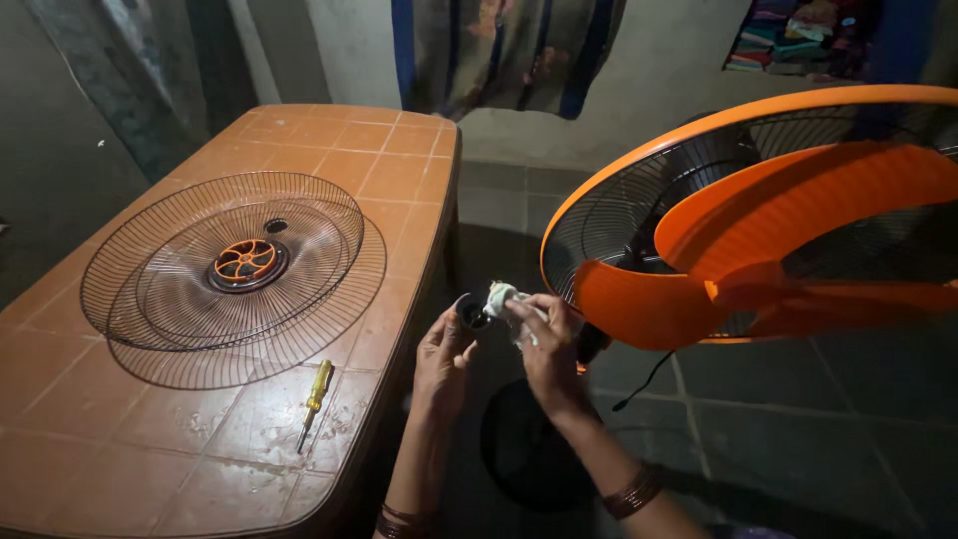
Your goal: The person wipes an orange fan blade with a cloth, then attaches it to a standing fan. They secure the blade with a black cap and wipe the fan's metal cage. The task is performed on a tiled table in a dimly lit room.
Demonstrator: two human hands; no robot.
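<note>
My left hand (444, 351) holds a small round black cap (471, 312) with its hollow side up. My right hand (544, 344) grips a bunched white cloth (502, 297) and presses it against the cap. Both hands are raised between the table and a standing fan. The fan's orange blades (788, 235) and orange-rimmed rear guard (619, 215) are exposed just right of my hands. The fan's front wire grille (235, 274) lies flat on the table.
A brown tile-patterned table (399, 170) stands at the left, with a yellow-handled screwdriver (315, 397) near its front edge. The fan's dark round base (524, 449) sits on the floor below my arms. A curtain (499, 50) hangs behind, and folded clothes (798, 35) fill a shelf.
</note>
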